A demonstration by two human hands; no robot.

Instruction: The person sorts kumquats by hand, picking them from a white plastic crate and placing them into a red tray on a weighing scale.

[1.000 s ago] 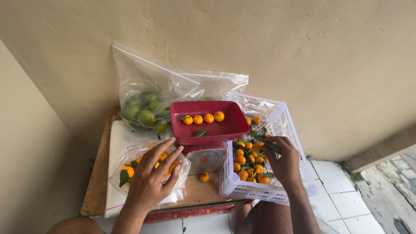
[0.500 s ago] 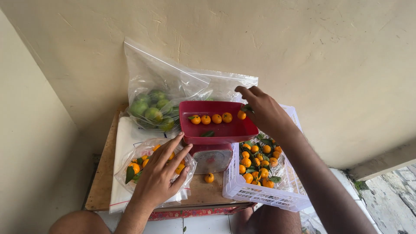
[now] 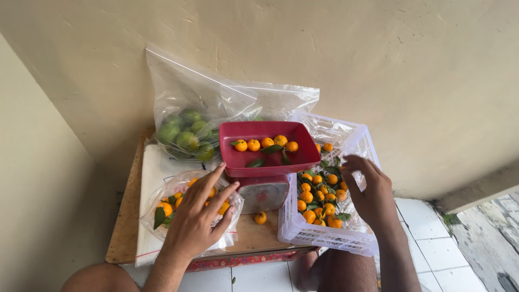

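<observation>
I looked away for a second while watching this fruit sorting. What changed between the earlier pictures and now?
The right hand rose from the white plastic crate to the red plastic tray, then came back down over the crate. The left hand stayed flat on the clear bag of small orange fruits.

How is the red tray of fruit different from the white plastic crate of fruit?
The shallow red plastic tray has solid walls, sits raised on a scale, and holds only a few small orange fruits. The white lattice plastic crate rests on the wooden table, is deeper, and holds many. Both also contain green leaves.
</observation>
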